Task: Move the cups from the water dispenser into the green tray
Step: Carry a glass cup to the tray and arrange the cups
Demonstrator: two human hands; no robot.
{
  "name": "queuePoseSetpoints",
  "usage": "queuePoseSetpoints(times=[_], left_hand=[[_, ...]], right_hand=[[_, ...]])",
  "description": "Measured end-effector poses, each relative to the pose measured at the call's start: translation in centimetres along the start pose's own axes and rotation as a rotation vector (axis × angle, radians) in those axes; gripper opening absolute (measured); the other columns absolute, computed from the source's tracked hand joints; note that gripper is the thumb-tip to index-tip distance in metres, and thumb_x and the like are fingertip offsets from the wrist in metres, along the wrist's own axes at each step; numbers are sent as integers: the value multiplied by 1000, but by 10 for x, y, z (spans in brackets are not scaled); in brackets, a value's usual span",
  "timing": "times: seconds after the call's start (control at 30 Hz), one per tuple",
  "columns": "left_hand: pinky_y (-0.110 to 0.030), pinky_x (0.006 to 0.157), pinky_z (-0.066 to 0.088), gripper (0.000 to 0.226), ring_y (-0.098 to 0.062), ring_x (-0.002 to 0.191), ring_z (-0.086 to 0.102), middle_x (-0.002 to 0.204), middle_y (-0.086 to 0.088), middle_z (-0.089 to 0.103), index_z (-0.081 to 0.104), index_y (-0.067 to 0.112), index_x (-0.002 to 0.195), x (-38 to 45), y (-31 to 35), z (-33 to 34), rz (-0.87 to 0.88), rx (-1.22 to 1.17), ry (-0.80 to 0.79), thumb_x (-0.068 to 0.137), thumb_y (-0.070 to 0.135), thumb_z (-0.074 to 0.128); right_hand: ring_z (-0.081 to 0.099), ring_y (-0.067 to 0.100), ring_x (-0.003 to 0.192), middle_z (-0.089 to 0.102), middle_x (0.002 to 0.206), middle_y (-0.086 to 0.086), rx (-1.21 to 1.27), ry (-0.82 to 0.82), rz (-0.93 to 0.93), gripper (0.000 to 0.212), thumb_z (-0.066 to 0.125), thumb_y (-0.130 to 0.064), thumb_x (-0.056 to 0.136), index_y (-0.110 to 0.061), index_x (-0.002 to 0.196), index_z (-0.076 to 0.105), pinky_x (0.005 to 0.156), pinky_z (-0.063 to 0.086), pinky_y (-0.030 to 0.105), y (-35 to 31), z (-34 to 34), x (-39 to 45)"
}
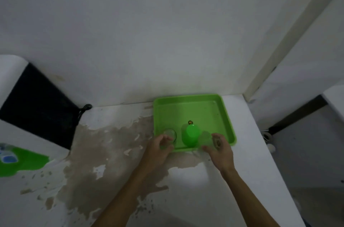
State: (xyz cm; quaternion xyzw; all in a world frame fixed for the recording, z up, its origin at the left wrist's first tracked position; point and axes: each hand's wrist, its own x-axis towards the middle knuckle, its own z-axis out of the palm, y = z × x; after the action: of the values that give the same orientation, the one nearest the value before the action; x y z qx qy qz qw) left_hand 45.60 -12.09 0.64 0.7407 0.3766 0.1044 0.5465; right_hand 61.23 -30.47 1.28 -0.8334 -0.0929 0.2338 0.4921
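Both our forearms reach to twelve o'clock: left hand (161, 144) grasps a clear glass (170, 136), right hand (218, 147) grasps another glass (206, 138), each at the green tray (186, 107) near edge flanking a green cup (190, 135); a careless release could tip one over the rim or knock that cup.

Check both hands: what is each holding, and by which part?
Left hand grips a clear glass by its side wall. Right hand is around another clear glass, also at its side; contact is blurred.

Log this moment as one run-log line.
left hand: on clear glass in green tray | right hand: on second glass | green cup: between them, in tray
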Motion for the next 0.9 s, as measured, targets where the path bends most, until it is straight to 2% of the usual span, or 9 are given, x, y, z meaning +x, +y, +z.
queuePoseSetpoints(times=[0.13,0.2,0.3,0.4,0.5,0.6,0.73,0.83,0.9], left_hand=[[-29,84,49,20,-10,99,59,111,6,62,65,36,95,22,-1,9,58,219,-32,80,25,72],[-28,82,46,21,-13,100,55,109,6,58,65,34,97,30,-1,10,91,300,-32,80,23,72],[-26,80,42,22,-12,98,53,103,7,53,67,34,96,39,-2,11,125,363,-17,81,19,72],[-27,81,44,19,-13,99,54,103,8,51,67,32,96,44,-3,11,135,366,-22,83,19,73],[-28,85,46,17,-13,100,53,104,8,50,68,29,99,45,-4,11,143,378,-28,84,21,73],[-30,84,49,20,-14,98,53,103,7,48,68,27,101,46,-4,10,159,401,-54,83,21,74],[-25,83,45,23,-13,97,53,104,7,48,67,27,101,44,-6,7,183,396,-71,81,19,75],[-23,83,43,25,-12,99,52,105,8,48,67,29,102,39,-7,4,168,365,-98,81,17,74],[-23,83,43,23,-11,99,53,104,10,49,66,31,101,36,-7,0,151,315,-110,82,18,72]], right_hand=[[55,25,96,53,107,7,-200,107,-91,63,87,-12,68,-18,125,61,85,40,27,0,-15,36],[55,26,96,52,109,9,-236,116,-132,65,86,-9,69,-19,127,59,88,43,29,-4,-17,50],[57,30,103,54,118,14,-315,105,-163,66,84,-7,70,-18,130,58,94,50,39,-7,-13,69],[56,34,113,54,128,14,-409,72,-154,67,83,-8,71,-21,131,57,97,52,47,-5,-5,80],[52,36,121,52,135,14,-498,34,-146,67,82,-6,71,-23,131,56,95,53,49,2,4,83],[52,39,120,50,135,17,-544,6,-169,68,81,-4,71,-19,132,55,93,53,51,9,8,82],[55,40,117,50,136,18,-580,-15,-192,68,81,-8,73,-17,134,53,91,55,51,10,5,81],[54,41,119,47,138,20,-609,-61,-192,75,82,-13,74,-14,141,48,94,53,51,4,-1,79],[53,42,118,47,138,23,-594,-45,-193,78,81,-10,73,-10,143,46,96,51,52,-2,-4,74]])
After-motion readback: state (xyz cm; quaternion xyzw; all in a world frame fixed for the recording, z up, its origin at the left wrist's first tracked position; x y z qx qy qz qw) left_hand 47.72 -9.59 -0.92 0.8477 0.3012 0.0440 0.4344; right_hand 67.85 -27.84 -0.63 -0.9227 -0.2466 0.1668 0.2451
